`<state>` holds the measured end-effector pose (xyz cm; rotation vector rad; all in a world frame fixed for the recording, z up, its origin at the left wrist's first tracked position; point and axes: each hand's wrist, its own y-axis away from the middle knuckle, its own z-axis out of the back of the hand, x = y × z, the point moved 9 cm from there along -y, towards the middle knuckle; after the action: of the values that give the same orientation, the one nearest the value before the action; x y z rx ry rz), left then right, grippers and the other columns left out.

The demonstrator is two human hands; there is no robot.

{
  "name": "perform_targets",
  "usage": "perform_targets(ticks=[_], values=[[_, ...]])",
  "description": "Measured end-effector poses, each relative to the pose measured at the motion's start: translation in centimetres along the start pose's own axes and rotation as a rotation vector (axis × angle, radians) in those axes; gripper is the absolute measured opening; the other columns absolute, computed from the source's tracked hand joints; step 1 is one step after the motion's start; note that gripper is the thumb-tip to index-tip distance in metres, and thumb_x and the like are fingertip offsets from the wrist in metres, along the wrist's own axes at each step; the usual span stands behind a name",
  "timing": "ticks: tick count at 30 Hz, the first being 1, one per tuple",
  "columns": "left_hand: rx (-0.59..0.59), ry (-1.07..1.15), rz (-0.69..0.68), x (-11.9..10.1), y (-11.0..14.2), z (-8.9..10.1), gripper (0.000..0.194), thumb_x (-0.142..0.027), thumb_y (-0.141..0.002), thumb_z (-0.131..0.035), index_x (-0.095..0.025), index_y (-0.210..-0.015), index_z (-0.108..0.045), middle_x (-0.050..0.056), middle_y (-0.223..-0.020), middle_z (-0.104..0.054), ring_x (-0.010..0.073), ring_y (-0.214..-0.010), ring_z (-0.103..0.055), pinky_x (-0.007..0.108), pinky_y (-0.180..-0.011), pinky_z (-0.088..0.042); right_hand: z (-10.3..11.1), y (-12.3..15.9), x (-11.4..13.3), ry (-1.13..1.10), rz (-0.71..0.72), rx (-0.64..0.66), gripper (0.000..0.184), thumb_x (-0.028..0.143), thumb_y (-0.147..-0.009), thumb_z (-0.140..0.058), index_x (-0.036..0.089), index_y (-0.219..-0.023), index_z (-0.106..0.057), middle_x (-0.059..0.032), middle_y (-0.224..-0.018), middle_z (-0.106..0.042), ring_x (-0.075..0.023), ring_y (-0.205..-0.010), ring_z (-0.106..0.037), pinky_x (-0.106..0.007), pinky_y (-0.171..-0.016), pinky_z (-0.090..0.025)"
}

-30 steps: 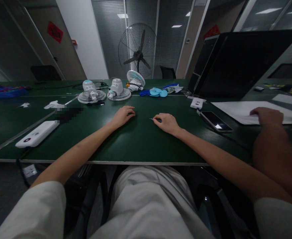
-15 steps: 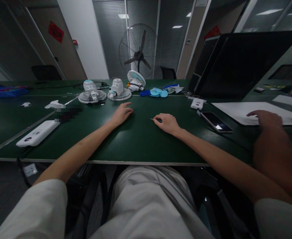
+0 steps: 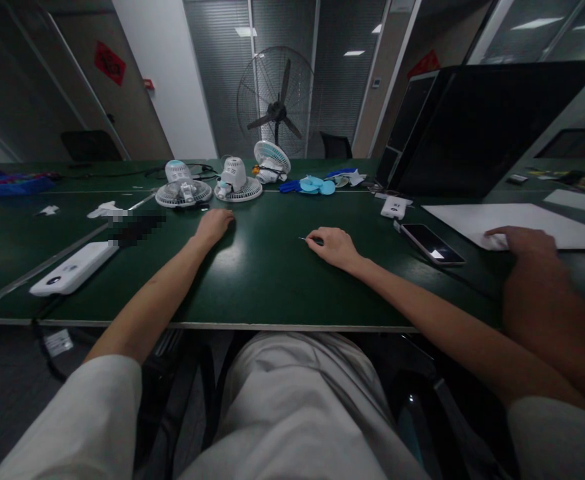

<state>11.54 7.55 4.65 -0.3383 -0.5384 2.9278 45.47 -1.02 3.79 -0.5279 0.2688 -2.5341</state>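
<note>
My right hand (image 3: 333,245) rests on the green table, its fingers closed around a small screwdriver (image 3: 318,241). Only a bit of dark handle and a thin metal shaft pointing left stick out of the grip. My left hand (image 3: 214,227) lies over the table farther left, fingers loosely bent and pointing right, with nothing visible in them. Just beyond it stand two white fan heads, one on the left (image 3: 182,193) and one nearer the middle (image 3: 237,190), both face down. A third fan head (image 3: 271,162) leans tilted behind them. Light-blue fan blades (image 3: 317,185) lie to their right.
A white power strip (image 3: 75,268) lies at the left. On the right are a phone (image 3: 432,243), a white box-like device (image 3: 395,207), a large dark monitor (image 3: 487,130) and white paper (image 3: 572,223), where another person's hand (image 3: 530,240) rests.
My left hand has moved left, away from my right hand and towards the fan heads. My right hand stays in place with the screwdriver. The other person's hand has shifted slightly left on the paper.
</note>
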Motion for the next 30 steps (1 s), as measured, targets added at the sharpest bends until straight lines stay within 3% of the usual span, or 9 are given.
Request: perform_targets(ticks=[4,7,16,22,30], values=[[-0.034,-0.178,0.269,6.3,0.6,1.4,0.035,-0.026,-0.098,-0.055,-0.017,-0.119,-0.081,0.019,-0.116,-0.076,0.0361,-0.111,-0.07,0.043,-0.096,-0.054,0.0,0.1,0.0,-0.002,-0.001,-0.006,0.033,0.042,-0.107,-0.055,0.02,-0.117,-0.076,-0.0097,-0.107,-0.073,-0.0224,-0.09,-0.067,-0.033,-0.072,-0.052],[-0.047,-0.217,0.364,8.3,0.9,1.5,0.037,-0.026,-0.098,-0.052,-0.014,-0.12,-0.08,0.022,-0.118,-0.074,0.0375,-0.109,-0.07,0.044,-0.093,-0.054,0.0,0.1,0.1,-0.01,0.001,0.003,0.033,0.042,-0.107,-0.055,0.019,-0.117,-0.076,-0.0101,-0.108,-0.073,-0.0225,-0.09,-0.067,-0.033,-0.071,-0.052],[-0.121,-0.159,0.343,8.2,0.7,1.8,0.038,-0.024,-0.102,-0.05,-0.011,-0.123,-0.078,0.023,-0.124,-0.073,0.0379,-0.117,-0.066,0.045,-0.099,-0.05,0.1,0.0,-0.1,0.016,-0.009,-0.018,0.031,0.042,-0.107,-0.056,0.021,-0.117,-0.077,-0.0091,-0.107,-0.074,-0.0218,-0.089,-0.067,-0.033,-0.072,-0.051],[-0.206,-0.157,0.308,7.7,0.5,2.5,0.046,-0.008,-0.098,-0.043,-0.01,-0.136,-0.068,0.022,-0.131,-0.068,0.0337,-0.12,-0.064,0.042,-0.104,-0.046,0.0,-0.2,-0.2,0.045,-0.023,-0.029,0.03,0.042,-0.106,-0.057,0.023,-0.115,-0.078,-0.0081,-0.107,-0.075,-0.0222,-0.09,-0.068,-0.032,-0.071,-0.049],[-0.293,-0.12,0.348,7.4,1.0,3.2,0.044,-0.009,-0.099,-0.038,-0.005,-0.134,-0.064,0.028,-0.134,-0.061,0.0379,-0.125,-0.057,0.047,-0.106,-0.045,0.1,0.0,0.1,-0.003,0.008,-0.005,0.032,0.041,-0.107,-0.055,0.019,-0.116,-0.076,-0.01,-0.106,-0.074,-0.0221,-0.089,-0.067,-0.033,-0.071,-0.051]])
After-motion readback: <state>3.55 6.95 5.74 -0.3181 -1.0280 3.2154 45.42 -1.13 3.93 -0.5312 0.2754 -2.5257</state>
